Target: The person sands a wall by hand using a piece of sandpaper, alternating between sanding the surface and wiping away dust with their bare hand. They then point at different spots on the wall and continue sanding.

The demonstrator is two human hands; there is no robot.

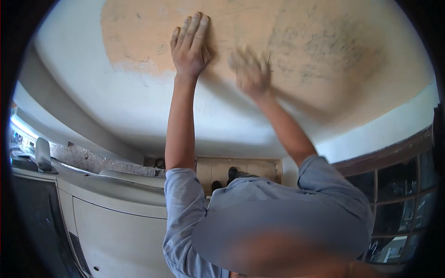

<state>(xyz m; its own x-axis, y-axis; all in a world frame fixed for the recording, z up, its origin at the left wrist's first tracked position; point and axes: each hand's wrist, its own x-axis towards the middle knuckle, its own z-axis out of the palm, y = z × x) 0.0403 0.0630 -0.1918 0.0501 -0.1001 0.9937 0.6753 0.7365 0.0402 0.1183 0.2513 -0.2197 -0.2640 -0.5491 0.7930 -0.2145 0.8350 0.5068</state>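
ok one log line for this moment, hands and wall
left hand: flat on wall, fingers spread | right hand: on wall, motion-blurred, grip unclear | wall: bare tan patch amid white paint

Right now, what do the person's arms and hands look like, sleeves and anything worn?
Both hands are bare: no gloves, rings or watch visible. The left hand is sharp, with all fingers visible; the right hand is motion-blurred, so detail is unclear. Forearms are uncovered. A light grey-blue fabric shirt has sleeves ending near the elbows.

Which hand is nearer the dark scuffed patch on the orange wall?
Right. The right hand, motion-blurred, is against the wall just beside the scuffed patch; the left hand lies flat on the wall farther off, beyond the right hand.
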